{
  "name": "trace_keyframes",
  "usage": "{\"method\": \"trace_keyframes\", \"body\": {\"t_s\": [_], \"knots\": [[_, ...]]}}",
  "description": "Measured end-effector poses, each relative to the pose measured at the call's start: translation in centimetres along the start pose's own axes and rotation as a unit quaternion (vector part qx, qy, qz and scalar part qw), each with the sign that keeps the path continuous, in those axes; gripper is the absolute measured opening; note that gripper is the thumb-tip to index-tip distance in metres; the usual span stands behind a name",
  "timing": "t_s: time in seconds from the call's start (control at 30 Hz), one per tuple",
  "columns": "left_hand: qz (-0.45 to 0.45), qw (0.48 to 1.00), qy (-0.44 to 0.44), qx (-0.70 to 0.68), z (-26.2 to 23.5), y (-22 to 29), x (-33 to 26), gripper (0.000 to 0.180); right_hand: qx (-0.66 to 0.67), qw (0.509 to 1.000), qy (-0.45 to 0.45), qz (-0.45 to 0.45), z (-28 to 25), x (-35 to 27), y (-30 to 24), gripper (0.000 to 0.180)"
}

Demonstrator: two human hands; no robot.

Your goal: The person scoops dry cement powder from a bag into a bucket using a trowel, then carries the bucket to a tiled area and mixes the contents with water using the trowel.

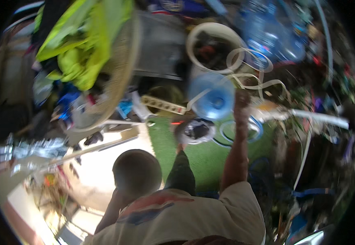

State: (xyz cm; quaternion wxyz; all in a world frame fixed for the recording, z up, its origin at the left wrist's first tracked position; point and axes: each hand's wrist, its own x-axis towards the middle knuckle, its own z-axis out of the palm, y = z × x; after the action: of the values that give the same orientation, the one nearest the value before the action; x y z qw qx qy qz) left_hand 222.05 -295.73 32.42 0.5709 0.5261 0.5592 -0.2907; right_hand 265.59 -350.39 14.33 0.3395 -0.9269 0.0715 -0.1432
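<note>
A round, dull grey bowl-like container (137,171) is held up at the end of my left arm, in front of my shirt. My left hand (122,197) is mostly hidden by it; only the part near the wrist shows. My right arm stretches far forward, and my right hand (242,100) is smeared by motion. Close to it run loops of white cord (263,85), but whether the fingers hold the cord cannot be seen. Just left of that hand is a translucent blue water jug (213,98), with blue-and-white hose coils (255,130) below the hand.
A white bucket (191,55) with dark contents stands ahead, near blue plastic bottles (263,28). Left of the jug lies a power strip (163,105). A grey round tub (209,132) sits on green matting (165,134). A yellow-green bag (79,61) hangs at the left.
</note>
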Motion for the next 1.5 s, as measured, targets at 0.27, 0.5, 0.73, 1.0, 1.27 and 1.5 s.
{"method": "trace_keyframes", "body": {"t_s": [0.27,0.5,0.73,1.0,1.27,1.5], "knots": [[-0.070,0.991,0.013,-0.111,-0.1,-1.0,-3.0,0.031,-0.005,0.994,-0.020,-0.112,0.7,3.0,-11.4,0.030],[-0.049,0.985,-0.003,-0.165,-0.9,-0.9,-3.2,0.037,-0.033,0.990,-0.022,-0.137,-1.9,1.5,-12.3,0.026],[-0.044,0.955,-0.010,-0.292,-6.3,-10.4,-2.5,0.037,-0.062,0.979,-0.068,-0.179,-3.4,-4.6,-17.7,0.023],[0.051,0.832,-0.024,-0.552,-13.7,-26.4,-3.7,0.047,-0.121,0.926,-0.328,-0.140,1.6,-25.1,-17.4,0.029],[0.090,0.688,0.059,-0.718,-24.8,-52.6,-1.1,0.022,-0.252,0.774,-0.543,-0.208,6.4,-50.9,-17.7,0.053],[0.194,0.471,0.162,-0.845,-37.2,-57.3,-5.1,0.033,-0.232,0.557,-0.767,-0.219,11.8,-62.3,-26.1,0.036]]}}
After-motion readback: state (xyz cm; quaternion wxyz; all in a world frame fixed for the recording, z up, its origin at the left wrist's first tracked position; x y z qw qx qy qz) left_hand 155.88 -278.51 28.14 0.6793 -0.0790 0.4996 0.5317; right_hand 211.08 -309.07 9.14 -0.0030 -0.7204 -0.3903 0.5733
